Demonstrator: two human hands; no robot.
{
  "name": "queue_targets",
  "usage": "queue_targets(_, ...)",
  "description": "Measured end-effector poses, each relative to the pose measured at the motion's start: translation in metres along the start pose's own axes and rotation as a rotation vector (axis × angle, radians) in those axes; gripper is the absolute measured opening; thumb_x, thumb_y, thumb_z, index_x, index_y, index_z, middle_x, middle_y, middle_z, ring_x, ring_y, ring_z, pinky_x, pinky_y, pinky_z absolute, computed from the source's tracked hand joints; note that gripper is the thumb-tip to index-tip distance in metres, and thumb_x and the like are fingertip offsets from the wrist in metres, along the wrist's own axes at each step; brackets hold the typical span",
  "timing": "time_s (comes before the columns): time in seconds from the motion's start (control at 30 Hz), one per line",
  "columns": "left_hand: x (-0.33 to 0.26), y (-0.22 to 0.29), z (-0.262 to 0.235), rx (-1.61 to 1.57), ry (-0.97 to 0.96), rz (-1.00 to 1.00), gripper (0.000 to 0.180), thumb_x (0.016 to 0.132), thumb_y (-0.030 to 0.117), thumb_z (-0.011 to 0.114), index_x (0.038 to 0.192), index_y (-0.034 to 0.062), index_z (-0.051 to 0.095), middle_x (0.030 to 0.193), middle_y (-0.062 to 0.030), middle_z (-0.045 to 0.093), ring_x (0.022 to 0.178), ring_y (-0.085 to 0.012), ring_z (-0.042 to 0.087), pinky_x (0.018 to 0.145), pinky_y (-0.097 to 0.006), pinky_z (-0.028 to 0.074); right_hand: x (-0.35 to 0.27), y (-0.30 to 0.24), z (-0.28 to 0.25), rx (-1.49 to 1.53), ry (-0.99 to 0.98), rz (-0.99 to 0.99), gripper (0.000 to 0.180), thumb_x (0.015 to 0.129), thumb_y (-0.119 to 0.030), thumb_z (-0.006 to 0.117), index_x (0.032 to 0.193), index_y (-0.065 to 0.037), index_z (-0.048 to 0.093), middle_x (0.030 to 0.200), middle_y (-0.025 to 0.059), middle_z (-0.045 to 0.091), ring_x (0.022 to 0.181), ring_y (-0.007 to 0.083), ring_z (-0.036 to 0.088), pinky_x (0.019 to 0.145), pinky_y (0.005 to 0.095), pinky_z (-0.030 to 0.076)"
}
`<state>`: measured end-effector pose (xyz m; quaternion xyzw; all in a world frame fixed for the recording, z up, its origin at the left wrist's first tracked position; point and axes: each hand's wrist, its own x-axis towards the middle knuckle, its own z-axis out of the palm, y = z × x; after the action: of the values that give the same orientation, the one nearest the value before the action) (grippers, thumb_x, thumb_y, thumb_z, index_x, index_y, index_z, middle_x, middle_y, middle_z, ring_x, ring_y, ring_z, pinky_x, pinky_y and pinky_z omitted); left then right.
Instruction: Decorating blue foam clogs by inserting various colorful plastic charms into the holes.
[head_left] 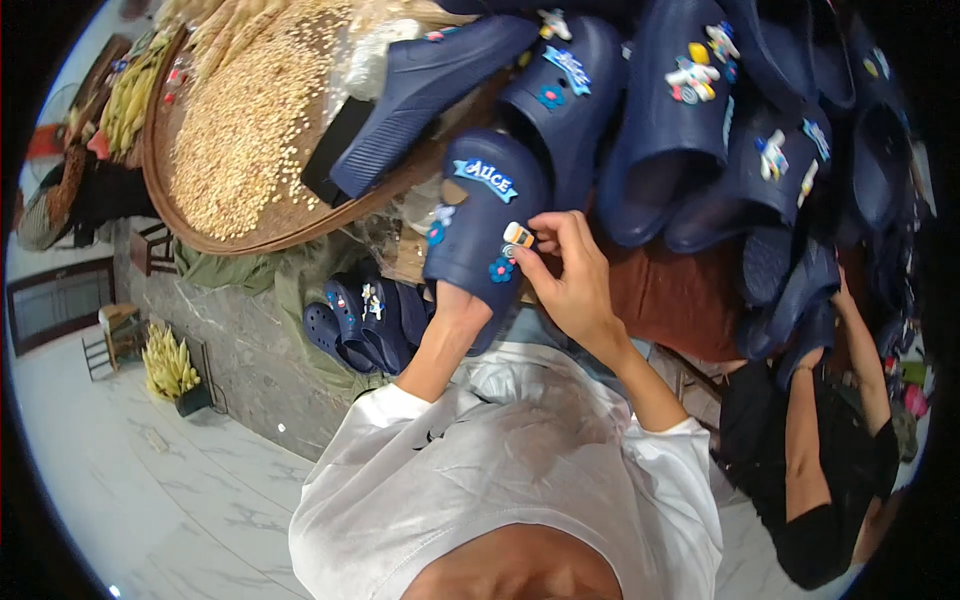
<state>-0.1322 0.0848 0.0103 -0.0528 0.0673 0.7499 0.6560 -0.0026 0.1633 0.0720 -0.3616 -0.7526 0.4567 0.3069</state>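
A navy blue clog (474,238) is held in front of me, its toe pointing away. My left hand (462,304) reaches inside it through the foot opening and holds it up; the fingers are hidden within the shoe. On the clog's upper sit a blue ribbon-shaped charm (485,180), a blue flower charm (501,269) and other small charms at the left side. Thumb and forefinger of my right hand (575,275) close on a small white and orange charm (518,236) at the clog's right side.
More navy clogs (665,130) with charms crowd the far side and right. A round tray (160,215) of pale kernels stands at the left, a clog tilted over its edge. Several clogs (365,315) lie below it. At right, another person's hands (808,357) hold clogs.
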Motion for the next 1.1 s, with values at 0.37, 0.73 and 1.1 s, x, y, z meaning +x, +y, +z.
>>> queue_targets(0.37,-0.070,-0.060,0.000,0.577,0.503,0.139,0.040,0.108,0.032,0.041,0.139,0.0071,0.046,0.133,-0.0081,0.059,0.118,-0.0208,0.060,0.101,-0.036,0.050,-0.080,0.021,-0.020,0.111,0.028,0.108,0.034,0.089,-0.023,0.075,0.101,0.000,0.053,0.087,0.0119,0.062,0.077,0.0213,0.064,0.071,0.0335,0.054)
queue_targets(0.73,-0.053,-0.100,-0.030,0.644,0.583,-0.110,0.031,0.104,0.024,0.051,0.130,0.0071,0.056,0.127,-0.0082,0.065,0.112,-0.0194,0.064,0.095,-0.036,0.054,-0.133,0.068,-0.052,0.053,0.086,0.273,0.036,0.086,-0.025,0.078,0.096,0.000,0.054,0.084,0.0095,0.062,0.068,0.0149,0.062,0.065,0.0305,0.053)
queue_targets(1.1,-0.032,-0.072,-0.048,0.624,0.294,-0.274,0.027,0.096,0.008,0.050,0.120,0.0048,0.061,0.121,-0.0096,0.066,0.115,-0.0233,0.062,0.099,-0.040,0.051,-0.098,0.092,-0.051,-0.123,-0.014,0.449,0.052,0.088,-0.053,0.068,0.083,-0.003,0.056,0.071,0.0145,0.067,0.070,0.0300,0.068,0.066,0.0406,0.052)
